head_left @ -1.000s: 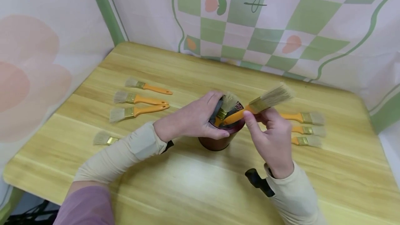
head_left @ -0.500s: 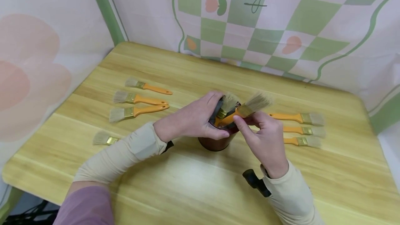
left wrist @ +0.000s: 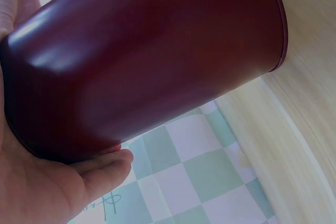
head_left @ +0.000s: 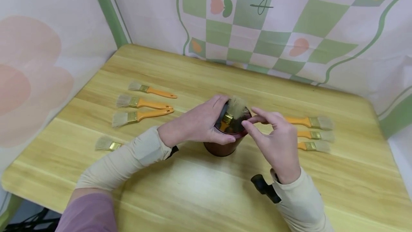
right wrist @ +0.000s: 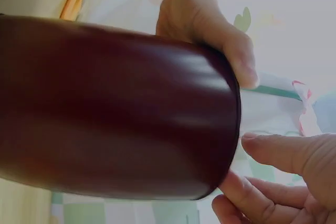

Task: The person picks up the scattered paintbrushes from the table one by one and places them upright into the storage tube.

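Note:
A dark red cup [head_left: 222, 148] stands upright near the middle of the table. My left hand [head_left: 197, 122] grips it round the rim from the left, thumb on the near side. Inside the cup, bristles [head_left: 237, 106] and a brass ferrule [head_left: 227, 119] of a paintbrush show above the rim; the lower handles are hidden by the wall. At the right side of the rim is my right hand [head_left: 278, 140], thumb and fingers apart with nothing between them. The right wrist view shows that thumb [right wrist: 273, 150] and the fingers right beside the cup's mouth.
Left of the cup lie several orange-handled paintbrushes [head_left: 151, 113], one of them partly behind the left forearm. Three more paintbrushes [head_left: 317, 122] lie to the right, handles partly hidden behind the right hand. A checkered cloth [head_left: 270, 42] hangs behind the wooden table [head_left: 193, 196].
The paintbrush in my right hand moved left over the cup and dropped inside; the fingers let go and spread apart. My left hand kept its grip on the cup.

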Action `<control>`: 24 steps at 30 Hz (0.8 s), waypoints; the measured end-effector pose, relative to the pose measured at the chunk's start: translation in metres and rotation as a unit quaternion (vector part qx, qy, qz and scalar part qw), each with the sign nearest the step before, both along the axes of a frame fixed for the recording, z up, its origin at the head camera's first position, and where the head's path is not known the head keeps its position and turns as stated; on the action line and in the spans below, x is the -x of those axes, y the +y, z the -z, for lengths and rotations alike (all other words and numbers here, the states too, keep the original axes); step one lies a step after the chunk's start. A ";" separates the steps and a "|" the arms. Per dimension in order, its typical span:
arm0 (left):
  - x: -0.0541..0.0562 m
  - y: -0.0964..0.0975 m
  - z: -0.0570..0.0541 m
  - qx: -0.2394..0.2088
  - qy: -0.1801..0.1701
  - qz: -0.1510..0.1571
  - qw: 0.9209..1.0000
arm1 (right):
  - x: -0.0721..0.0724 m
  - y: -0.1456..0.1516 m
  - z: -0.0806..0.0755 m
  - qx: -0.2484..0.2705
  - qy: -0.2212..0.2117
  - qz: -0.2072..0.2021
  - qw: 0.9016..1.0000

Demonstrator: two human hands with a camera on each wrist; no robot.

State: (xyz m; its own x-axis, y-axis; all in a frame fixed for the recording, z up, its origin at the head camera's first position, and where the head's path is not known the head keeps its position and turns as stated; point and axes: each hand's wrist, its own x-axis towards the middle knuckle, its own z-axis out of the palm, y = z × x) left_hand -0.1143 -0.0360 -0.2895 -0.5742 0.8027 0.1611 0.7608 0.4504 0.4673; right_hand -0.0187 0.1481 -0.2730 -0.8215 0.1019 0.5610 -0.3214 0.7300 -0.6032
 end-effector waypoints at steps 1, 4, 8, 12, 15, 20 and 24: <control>0.000 0.000 0.000 0.003 0.000 -0.002 1.000 | -0.001 0.001 -0.001 0.006 -0.004 0.006 1.000; 0.000 0.000 0.000 0.008 0.000 -0.008 1.000 | -0.003 0.005 -0.006 0.014 -0.007 0.029 0.999; -0.001 0.000 0.000 0.012 -0.001 -0.014 1.000 | -0.005 0.007 -0.008 0.007 -0.010 0.039 0.999; -0.001 0.000 0.001 0.014 -0.004 -0.015 1.000 | -0.004 0.007 -0.005 -0.015 -0.011 0.027 0.999; -0.001 -0.001 0.001 0.014 -0.008 -0.015 1.000 | -0.003 0.007 -0.003 -0.026 -0.012 0.016 0.999; -0.002 0.000 0.000 0.014 -0.013 -0.019 1.000 | -0.004 0.011 -0.003 -0.034 -0.026 0.021 0.999; -0.002 0.000 0.001 0.016 -0.013 -0.019 1.000 | -0.005 0.019 -0.002 -0.052 -0.050 0.033 0.997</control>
